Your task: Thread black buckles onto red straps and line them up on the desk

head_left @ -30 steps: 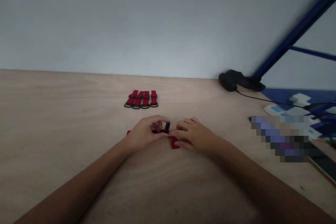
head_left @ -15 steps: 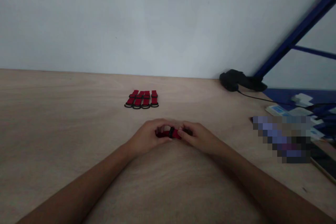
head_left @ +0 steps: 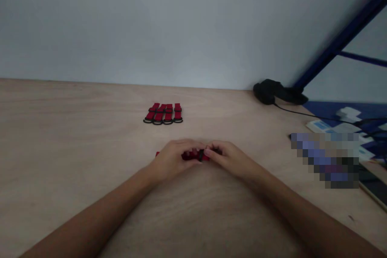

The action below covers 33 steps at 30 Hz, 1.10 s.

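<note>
A red webbing strap (head_left: 191, 156) with a black buckle lies low over the table between my two hands. My left hand (head_left: 173, 157) curls around the strap, its thumb and fingers near the buckle, and a short red end pokes out on its left side. My right hand (head_left: 226, 155) pinches the strap's right end just beside the buckle, its fingers partly hiding that end. Beyond my hands, several similar red straps (head_left: 168, 116) lie side by side, each with a black slider and a black ring at its near end.
The wooden table (head_left: 75, 129) runs back to a pale wall (head_left: 151, 24). At the back right sits a black object (head_left: 279, 92) with a cable. A pixelated patch covers something at the right, near a dark flat device (head_left: 373, 185) and white items (head_left: 349, 113). A blue frame (head_left: 338, 44) slants behind.
The strap's buckle has shifted slightly right, towards my right fingertips. A red strap end now shows left of my left hand. The straps in the row stay where they were.
</note>
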Tool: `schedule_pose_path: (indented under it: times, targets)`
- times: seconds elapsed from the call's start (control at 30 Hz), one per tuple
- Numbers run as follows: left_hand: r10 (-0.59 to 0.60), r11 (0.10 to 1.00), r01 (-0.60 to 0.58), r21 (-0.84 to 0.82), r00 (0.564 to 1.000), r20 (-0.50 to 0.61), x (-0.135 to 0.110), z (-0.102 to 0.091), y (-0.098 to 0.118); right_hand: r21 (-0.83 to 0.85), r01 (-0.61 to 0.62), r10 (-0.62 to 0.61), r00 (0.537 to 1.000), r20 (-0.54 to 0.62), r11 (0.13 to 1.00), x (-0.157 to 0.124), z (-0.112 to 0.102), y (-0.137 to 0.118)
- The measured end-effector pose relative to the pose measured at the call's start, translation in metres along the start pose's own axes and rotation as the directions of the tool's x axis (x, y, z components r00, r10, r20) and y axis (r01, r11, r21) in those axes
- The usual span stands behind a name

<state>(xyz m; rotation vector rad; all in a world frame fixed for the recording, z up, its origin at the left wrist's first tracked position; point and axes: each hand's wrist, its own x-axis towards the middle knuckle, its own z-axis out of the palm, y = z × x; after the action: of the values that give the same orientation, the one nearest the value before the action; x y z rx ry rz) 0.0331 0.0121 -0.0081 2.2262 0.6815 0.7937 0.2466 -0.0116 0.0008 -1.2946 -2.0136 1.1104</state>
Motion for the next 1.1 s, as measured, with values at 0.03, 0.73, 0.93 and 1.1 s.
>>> schedule_pose_path:
  times: [0.03, 0.73, 0.93, 1.1]
  targets:
    - [-0.011, 1.0, 0.011, -0.003, 1.0, -0.012, 0.0001, -0.001, 0.0006, 0.013, -0.005, 0.005, 1.0, -0.007, 1.0, 0.0004, 0.0004, 0.0002]
    - [0.117, 0.976, -0.114, 0.185, 0.993, -0.005, -0.0005, -0.0009, -0.0032, -0.207, 0.151, -0.166, 0.985, -0.057, 0.967, -0.0013, 0.0043, -0.0062]
    - [0.209, 0.927, -0.195, 0.321, 0.978, -0.009, -0.0045, -0.0009, -0.0052, -0.32, 0.141, -0.192, 0.973, -0.132, 0.937, -0.0021, 0.0037, -0.0095]
    - [0.227, 0.947, -0.205, 0.246, 0.972, -0.065, -0.0024, 0.0013, -0.0049, -0.174, 0.175, -0.202, 0.968, -0.151, 0.969, -0.0022, 0.0089, -0.0085]
